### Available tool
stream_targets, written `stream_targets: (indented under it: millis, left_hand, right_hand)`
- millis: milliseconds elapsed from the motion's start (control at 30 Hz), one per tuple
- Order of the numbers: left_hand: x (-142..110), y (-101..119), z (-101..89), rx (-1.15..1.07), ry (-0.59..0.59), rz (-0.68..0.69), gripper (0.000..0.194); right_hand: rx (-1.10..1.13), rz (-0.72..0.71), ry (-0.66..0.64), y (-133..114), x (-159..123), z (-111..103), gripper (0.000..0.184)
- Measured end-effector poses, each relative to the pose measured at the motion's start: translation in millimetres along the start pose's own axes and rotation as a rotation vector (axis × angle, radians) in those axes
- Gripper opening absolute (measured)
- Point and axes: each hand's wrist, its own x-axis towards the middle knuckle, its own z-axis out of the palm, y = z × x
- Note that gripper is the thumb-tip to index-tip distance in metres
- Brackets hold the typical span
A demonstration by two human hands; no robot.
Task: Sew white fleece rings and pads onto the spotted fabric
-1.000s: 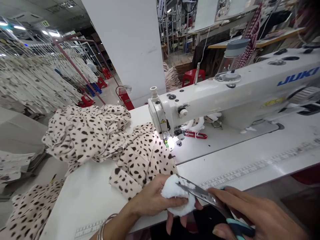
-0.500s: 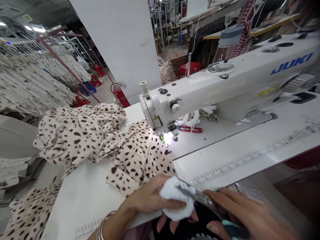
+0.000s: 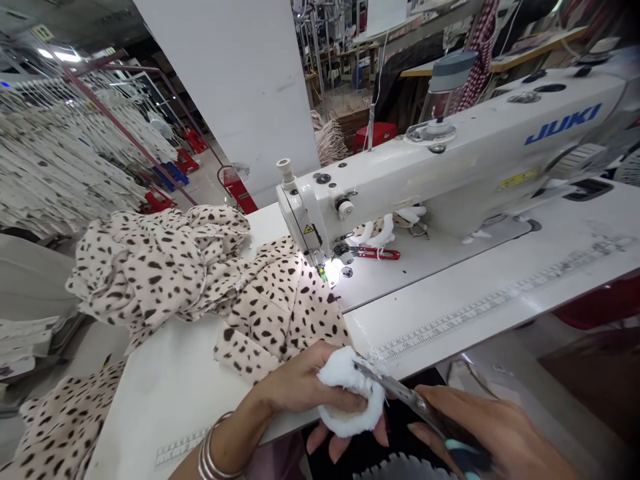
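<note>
white fluffy fleece wad: from here it reads as soft and nearly weightless, squashing easily, so i'd take it by its bulk, not its loose fibres. it sits over the near edge of the sewing table, cupped in the left hand with fingers curled around it, while the right hand closes on teal-handled scissors, blade against the wad, near the spotted fabric.

A white Juki sewing machine beside heaped spotted fabric, hanging garments beyond
</note>
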Motion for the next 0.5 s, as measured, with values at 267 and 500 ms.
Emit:
stream_targets:
  millis: [267,500]
  left_hand:
    - [1.7,-0.2,0.9,0.206,-0.111,-0.016,0.027]
    - [1.0,-1.0,0.1,0.166,-0.107,-0.004,0.024]
  right_hand:
    - [-0.054,-0.009,-0.067,0.2,6.3,-0.2,0.023]
    - [0.107,-0.004,-0.113,-4.2,2.8,4.5,0.012]
